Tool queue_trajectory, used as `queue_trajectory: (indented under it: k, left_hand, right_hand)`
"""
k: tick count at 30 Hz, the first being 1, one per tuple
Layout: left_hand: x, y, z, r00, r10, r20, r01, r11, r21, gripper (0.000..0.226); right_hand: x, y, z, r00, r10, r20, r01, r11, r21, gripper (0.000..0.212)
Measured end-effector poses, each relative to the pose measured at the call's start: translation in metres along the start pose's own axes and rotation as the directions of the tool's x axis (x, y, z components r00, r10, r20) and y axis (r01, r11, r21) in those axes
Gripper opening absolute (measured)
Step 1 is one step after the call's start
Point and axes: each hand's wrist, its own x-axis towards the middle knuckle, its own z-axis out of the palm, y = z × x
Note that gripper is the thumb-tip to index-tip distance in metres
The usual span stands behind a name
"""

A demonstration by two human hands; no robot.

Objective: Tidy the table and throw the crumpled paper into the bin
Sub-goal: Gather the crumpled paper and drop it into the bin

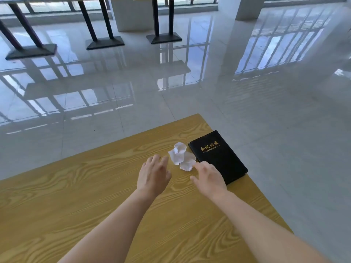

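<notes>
Crumpled paper (182,156) on table (76,186)

Glossy pale tiled floor (133,95) filled most of the view and mirrored the window grids as bright streaks. Wood-grain table (57,205) sat in the foreground, its far corner pointing into the room. Three dark metal table pedestals with flat base plates (31,51) (105,43) (164,37) stood at the far side, tabletops mostly cut off. White square column (245,6) at top right, another (131,14) near centre. Low window band (190,0) along the far wall. Daylight only, soft.
</notes>
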Motion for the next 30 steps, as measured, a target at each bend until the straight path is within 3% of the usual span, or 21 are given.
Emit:
queue_trajectory:
  k: [10, 15, 19, 23, 30]
  left_hand:
    - [0.082, -0.006, 0.027, 0.993, 0.112, -0.031, -0.114, 0.989, -0.094, 0.036]
    - [0.113, -0.003, 0.044, 0.967, 0.192, 0.166, -0.181, 0.98, -0.082, 0.048]
    - [0.119, -0.015, 0.056, 0.936, 0.224, 0.272, -0.243, 0.969, 0.04, 0.047]
    - [0.11, -0.031, 0.064, 0.966, 0.174, 0.192, -0.19, 0.979, 0.07, 0.032]
    - [0.085, -0.052, 0.057, 0.994, 0.027, 0.11, -0.016, 0.995, -0.1, 0.018]
  right_hand:
    - [0.066, 0.001, 0.026, 0.998, -0.048, 0.032, 0.051, 0.995, -0.086, 0.02]
    - [0.083, 0.001, 0.04, 0.994, -0.073, 0.082, 0.079, 0.993, -0.082, 0.031]
    - [0.087, -0.002, 0.053, 0.993, -0.075, 0.09, 0.083, 0.993, -0.084, 0.033]
    - [0.081, -0.003, 0.062, 0.996, -0.092, -0.01, 0.091, 0.99, -0.106, 0.033]
    - [0.072, -0.01, 0.063, 0.993, -0.12, -0.015, 0.118, 0.987, -0.106, 0.02]
